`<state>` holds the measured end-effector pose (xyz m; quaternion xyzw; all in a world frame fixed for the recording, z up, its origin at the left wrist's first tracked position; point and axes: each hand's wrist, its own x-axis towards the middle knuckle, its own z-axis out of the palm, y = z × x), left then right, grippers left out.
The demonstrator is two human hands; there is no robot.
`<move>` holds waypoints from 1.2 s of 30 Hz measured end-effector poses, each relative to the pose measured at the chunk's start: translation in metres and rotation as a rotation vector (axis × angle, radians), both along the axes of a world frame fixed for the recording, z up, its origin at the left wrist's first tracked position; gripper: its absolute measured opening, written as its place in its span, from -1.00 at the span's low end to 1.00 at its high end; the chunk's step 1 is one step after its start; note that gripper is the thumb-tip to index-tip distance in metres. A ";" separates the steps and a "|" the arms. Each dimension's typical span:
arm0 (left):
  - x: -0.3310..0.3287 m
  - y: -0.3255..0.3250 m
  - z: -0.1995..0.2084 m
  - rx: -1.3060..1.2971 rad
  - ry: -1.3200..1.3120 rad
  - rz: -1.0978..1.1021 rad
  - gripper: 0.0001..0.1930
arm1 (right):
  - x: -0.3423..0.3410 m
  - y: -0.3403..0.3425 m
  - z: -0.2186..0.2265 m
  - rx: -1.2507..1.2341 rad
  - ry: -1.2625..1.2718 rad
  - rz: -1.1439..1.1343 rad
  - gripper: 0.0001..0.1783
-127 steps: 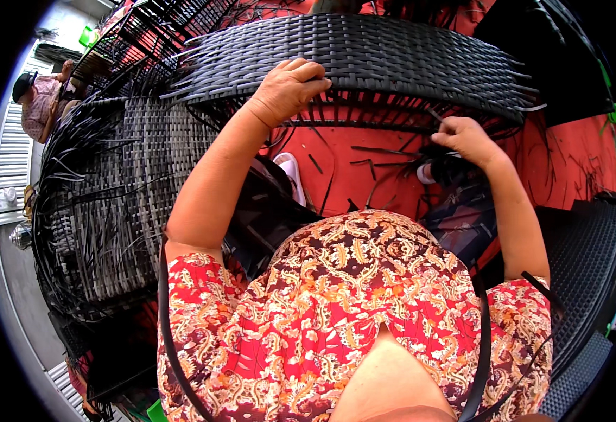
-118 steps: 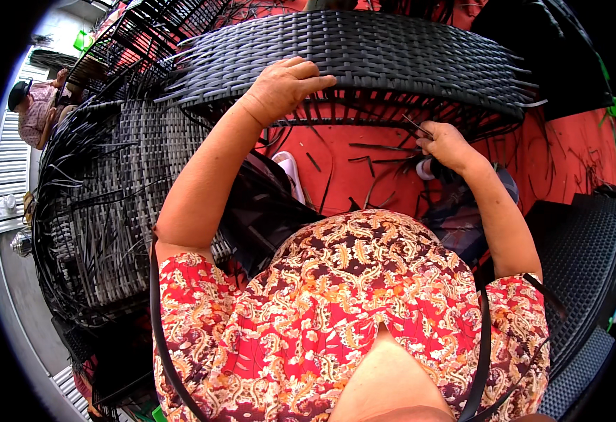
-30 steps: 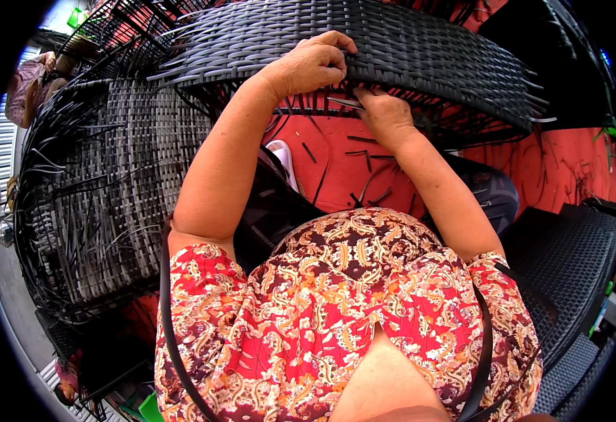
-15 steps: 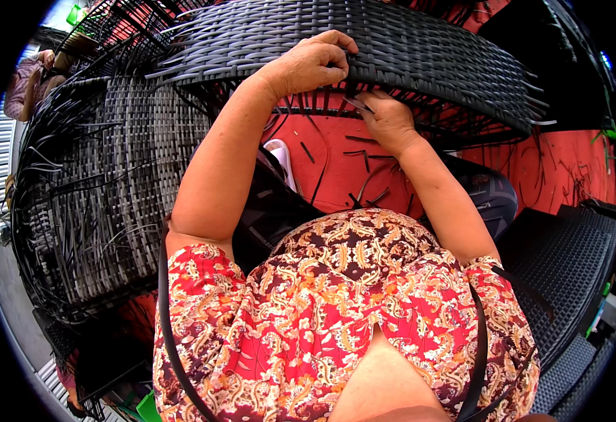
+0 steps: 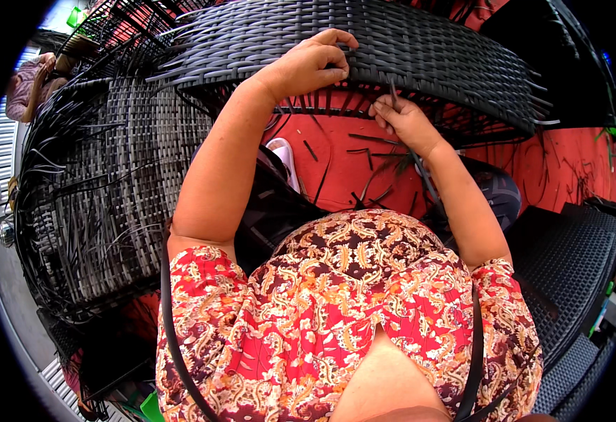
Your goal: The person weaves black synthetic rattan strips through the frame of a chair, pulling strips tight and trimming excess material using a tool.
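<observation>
A long, curved black woven wicker panel (image 5: pixel 434 60) stretches across the top of the view, with loose strip ends sticking out at both sides. My left hand (image 5: pixel 313 65) lies over its near edge with the fingers curled and pinching at the rim. Just below that edge, on the right, my right hand (image 5: pixel 405 121) is closed on a flat dark weaving strip (image 5: pixel 394 93). The strip runs up to the panel's rim, and a tail hangs down beside my right forearm. What the left fingertips grip under the rim is partly hidden.
A large grey-black woven piece (image 5: pixel 128 190) with ragged strands stands at the left. Cut strips lie on the red floor (image 5: pixel 322 158). Dark woven panels (image 5: pixel 568 260) are stacked at the right. Another person (image 5: pixel 30 88) is at the far upper left.
My right hand has moved from the panel's underside down and to the right, drawing the strip with it. My left hand stays at the rim.
</observation>
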<state>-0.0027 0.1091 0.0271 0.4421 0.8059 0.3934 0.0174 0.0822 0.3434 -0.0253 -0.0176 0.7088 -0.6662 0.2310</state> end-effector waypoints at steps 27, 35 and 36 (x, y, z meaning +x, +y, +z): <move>0.012 0.019 -0.013 0.036 0.425 0.077 -0.89 | -0.006 -0.046 -0.005 0.830 0.729 -0.174 -0.77; 0.016 0.014 -0.006 0.096 0.282 0.148 -0.75 | -0.002 -0.045 -0.023 0.475 0.482 -0.260 -0.86; 0.017 0.014 -0.007 0.079 0.319 0.161 -0.76 | -0.001 -0.043 -0.024 0.416 0.481 -0.273 -0.86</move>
